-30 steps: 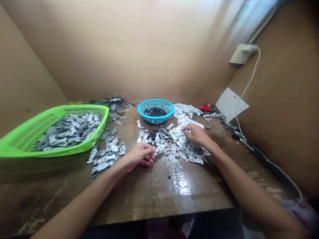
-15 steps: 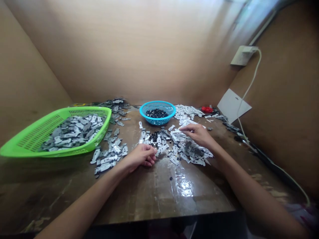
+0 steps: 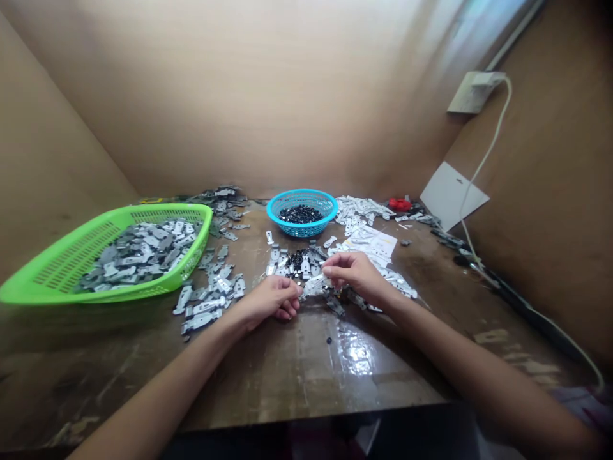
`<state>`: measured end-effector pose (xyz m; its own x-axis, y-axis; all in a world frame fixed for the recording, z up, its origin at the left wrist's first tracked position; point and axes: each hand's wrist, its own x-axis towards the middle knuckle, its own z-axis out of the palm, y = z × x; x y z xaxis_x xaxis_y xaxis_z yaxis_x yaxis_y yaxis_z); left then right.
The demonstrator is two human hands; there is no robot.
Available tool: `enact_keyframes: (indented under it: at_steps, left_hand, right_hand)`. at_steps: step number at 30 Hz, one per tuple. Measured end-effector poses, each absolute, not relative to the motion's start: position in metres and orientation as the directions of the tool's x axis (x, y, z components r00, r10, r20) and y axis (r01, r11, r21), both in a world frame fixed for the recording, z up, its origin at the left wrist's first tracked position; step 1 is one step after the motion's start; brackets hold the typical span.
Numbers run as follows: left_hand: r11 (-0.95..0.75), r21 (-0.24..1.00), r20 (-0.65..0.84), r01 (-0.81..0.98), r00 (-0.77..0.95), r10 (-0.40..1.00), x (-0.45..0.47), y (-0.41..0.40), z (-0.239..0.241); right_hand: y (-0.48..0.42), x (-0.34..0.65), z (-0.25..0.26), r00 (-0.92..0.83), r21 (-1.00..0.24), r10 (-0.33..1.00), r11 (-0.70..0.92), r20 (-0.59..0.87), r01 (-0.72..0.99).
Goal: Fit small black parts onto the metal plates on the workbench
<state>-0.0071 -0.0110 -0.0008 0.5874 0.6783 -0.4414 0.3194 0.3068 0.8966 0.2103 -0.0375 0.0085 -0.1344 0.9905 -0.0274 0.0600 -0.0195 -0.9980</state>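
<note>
My left hand [image 3: 274, 299] is closed, thumb and forefinger pinched at the near edge of the parts pile. From its fingertips a flat light-grey plastic piece [image 3: 314, 286] sticks out to the right. Just right of it hovers my right hand [image 3: 353, 273], its fingertips pinched together above that piece; anything between them is too small to make out. Around both hands lie loose grey plastic pieces [image 3: 336, 305] and a small heap of black round parts [image 3: 297, 260]. One black round part [image 3: 329, 340] lies apart on the table nearer me.
A green basket [image 3: 205, 246] with grey pieces stands at the left, a loose pile [image 3: 223, 281] beside it. Behind the hands is a blue basket [image 3: 301, 231] of black parts. A paper sheet [image 3: 383, 243], a red object [image 3: 399, 204] and a white cable [image 3: 488, 156] are at the right.
My right hand has moved left and toward me, from over the paper sheet to beside my left fingertips. The left hand stays in place. The view has shifted slightly.
</note>
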Motion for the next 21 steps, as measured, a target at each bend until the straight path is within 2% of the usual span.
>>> enact_keyframes:
  at_steps: [7, 21]
  left_hand:
    - [0.299, 0.9, -0.433, 0.316, 0.58, 0.69, -0.007, -0.011, -0.003]
    - [0.323, 0.899, -0.438, 0.297, 0.581, 0.685, -0.008, -0.011, -0.003]
  right_hand:
    - [-0.038, 0.201, 0.006, -0.088, -0.992, 0.995, -0.047, -0.057, 0.121]
    - [-0.037, 0.199, -0.005, -0.076, -0.995, 0.995, -0.064, -0.07, 0.077]
